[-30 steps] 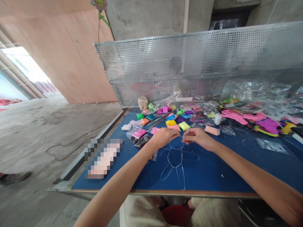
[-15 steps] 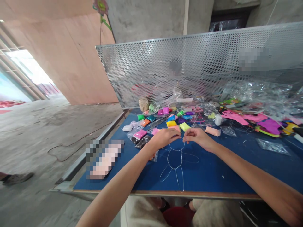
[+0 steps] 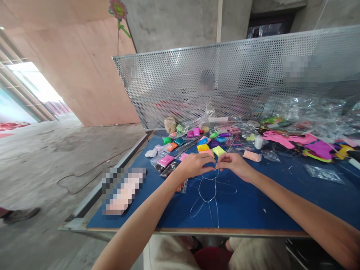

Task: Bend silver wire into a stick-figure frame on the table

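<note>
A thin silver wire figure (image 3: pixel 216 189), bent into a round body with several long loops, lies over the blue table (image 3: pixel 253 210). At its far end my left hand (image 3: pixel 197 165) and my right hand (image 3: pixel 235 166) meet, fingertips almost touching. Both hands pinch the wire there, thumbs against fingers. The exact spot of the pinch is partly hidden by the fingers. Just beyond the hands lie a yellow clay packet (image 3: pixel 218 150) and a peach clay packet (image 3: pixel 252 156).
Several colourful clay packets (image 3: pixel 166 161) lie left of and behind the hands. Pink cut-out shapes (image 3: pixel 278 139) and clear plastic bags (image 3: pixel 312 112) fill the back right. A perforated metal screen (image 3: pixel 168 80) stands along the far edge. A foot (image 3: pixel 22 214) shows at far left.
The fingertips of both hands have shifted slightly at the top of the wire figure, with the left fingers a little more apart. The wire figure stays almost in place.
</note>
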A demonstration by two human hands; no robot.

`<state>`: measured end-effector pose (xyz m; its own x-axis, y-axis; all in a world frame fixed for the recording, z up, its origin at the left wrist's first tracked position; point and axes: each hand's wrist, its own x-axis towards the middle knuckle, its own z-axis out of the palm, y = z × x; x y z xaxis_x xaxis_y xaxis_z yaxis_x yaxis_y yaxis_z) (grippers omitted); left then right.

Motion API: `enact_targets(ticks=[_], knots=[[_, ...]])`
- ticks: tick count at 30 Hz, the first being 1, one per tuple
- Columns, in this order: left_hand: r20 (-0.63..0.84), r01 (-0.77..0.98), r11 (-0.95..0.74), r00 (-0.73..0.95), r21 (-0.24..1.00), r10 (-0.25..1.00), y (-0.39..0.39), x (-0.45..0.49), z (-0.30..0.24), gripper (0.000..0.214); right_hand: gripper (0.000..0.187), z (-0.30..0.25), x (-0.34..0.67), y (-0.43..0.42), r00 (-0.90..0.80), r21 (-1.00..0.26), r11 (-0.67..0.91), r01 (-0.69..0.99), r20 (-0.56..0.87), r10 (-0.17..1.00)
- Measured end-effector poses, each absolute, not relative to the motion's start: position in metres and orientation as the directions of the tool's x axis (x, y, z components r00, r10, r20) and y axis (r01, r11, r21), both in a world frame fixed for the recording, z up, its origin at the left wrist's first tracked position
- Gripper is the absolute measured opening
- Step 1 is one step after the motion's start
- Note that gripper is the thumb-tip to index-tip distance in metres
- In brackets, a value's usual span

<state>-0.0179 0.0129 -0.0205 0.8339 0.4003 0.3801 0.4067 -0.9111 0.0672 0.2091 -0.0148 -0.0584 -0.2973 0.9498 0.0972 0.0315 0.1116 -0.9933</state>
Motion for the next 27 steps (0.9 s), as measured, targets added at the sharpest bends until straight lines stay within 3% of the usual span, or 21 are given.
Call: enact_targets(ticks=[5, 17, 27], knots=[[0.406, 0.369, -0.928, 0.841, 0.051, 0.356, 0.0087, -0.0172, -0.018, 0.039, 0.03, -0.0578, 0.2098, -0.0136, -0.308, -0.992, 0.125, -0.007, 0.121, 0.944], [0.408, 0.327, -0.945, 0.859, 0.029, 0.31, 0.0122, -0.0171, -0.0247, 0.032, 0.033, -0.0577, 0.2112, -0.0151, -0.335, -0.993, 0.121, 0.014, 0.109, 0.936], [0.428, 0.299, -0.949, 0.874, -0.105, 0.228, 0.0126, -0.0122, -0.0241, 0.034, 0.031, -0.0598, 0.2112, -0.0143, -0.353, -0.984, 0.155, 0.091, 0.114, 0.929]])
